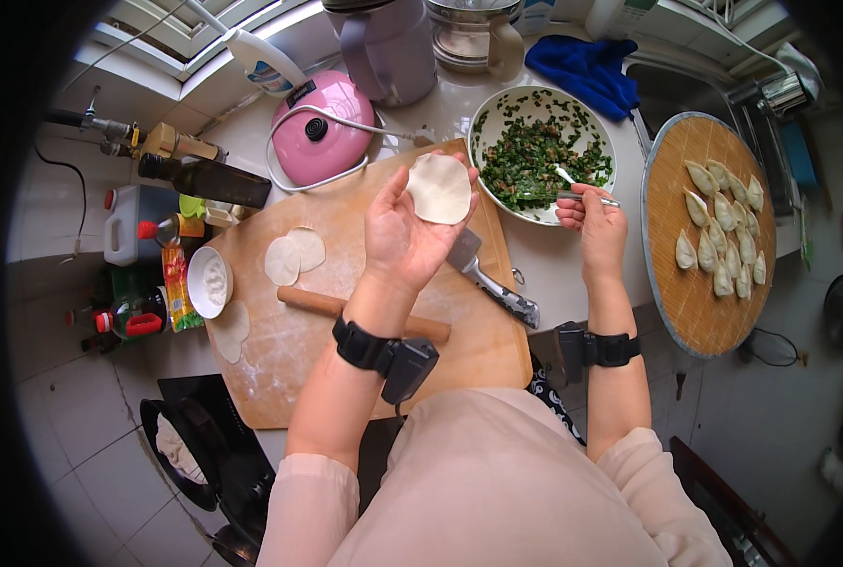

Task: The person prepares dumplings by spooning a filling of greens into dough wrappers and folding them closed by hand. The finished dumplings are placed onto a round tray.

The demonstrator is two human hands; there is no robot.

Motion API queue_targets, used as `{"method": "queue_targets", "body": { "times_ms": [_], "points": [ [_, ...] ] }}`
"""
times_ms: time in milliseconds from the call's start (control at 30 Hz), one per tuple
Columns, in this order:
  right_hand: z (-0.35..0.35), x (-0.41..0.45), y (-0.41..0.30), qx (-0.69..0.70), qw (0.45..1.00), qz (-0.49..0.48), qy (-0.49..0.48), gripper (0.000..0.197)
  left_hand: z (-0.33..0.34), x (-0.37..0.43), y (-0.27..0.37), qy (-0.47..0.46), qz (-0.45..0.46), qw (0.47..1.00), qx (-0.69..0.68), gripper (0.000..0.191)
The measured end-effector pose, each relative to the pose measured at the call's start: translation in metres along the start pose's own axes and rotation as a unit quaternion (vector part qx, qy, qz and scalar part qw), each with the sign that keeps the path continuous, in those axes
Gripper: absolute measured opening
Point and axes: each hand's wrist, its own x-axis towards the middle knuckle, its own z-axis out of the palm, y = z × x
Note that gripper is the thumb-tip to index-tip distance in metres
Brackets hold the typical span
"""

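On the upturned palm of my left hand (411, 230) lies a round dough wrapper (440, 189), above the wooden board. My right hand (595, 223) grips the metal handle of a utensil (591, 198), whose far end reaches into the chopped green filling (535, 152) in a white bowl (472, 135). A white spoon handle (565, 176) also stands in the filling. Below my left hand a wooden rolling pin (311, 300) and a cleaver (499, 290) rest on the board. More wrappers (282, 261) lie at the left. Several filled dumplings (717, 234) sit on a round tray (666, 298).
The wooden cutting board (343, 375) carries a bowl of flour (211, 282) at its left edge. Behind it are a pink appliance (329, 131) with a white cord and a dark bottle (205, 181). A blue cloth (588, 71) lies beside the sink (677, 92).
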Motion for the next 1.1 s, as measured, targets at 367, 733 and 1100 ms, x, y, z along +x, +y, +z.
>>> {"method": "queue_targets", "body": {
  "times_ms": [367,733,1100],
  "points": [
    [0.005,-0.02,-0.049,0.027,0.994,-0.101,0.007,0.023,0.001,0.061,-0.038,0.17,0.092,0.978,0.077,0.031],
    [0.011,-0.053,-0.057,-0.282,0.861,-0.407,-0.113,0.02,0.006,0.057,-0.056,0.069,0.004,0.996,-0.064,0.033],
    [0.009,-0.067,-0.071,-0.306,0.827,-0.458,-0.116,0.022,0.009,0.048,-0.051,0.102,0.01,0.994,-0.043,0.034]
  ]
}}
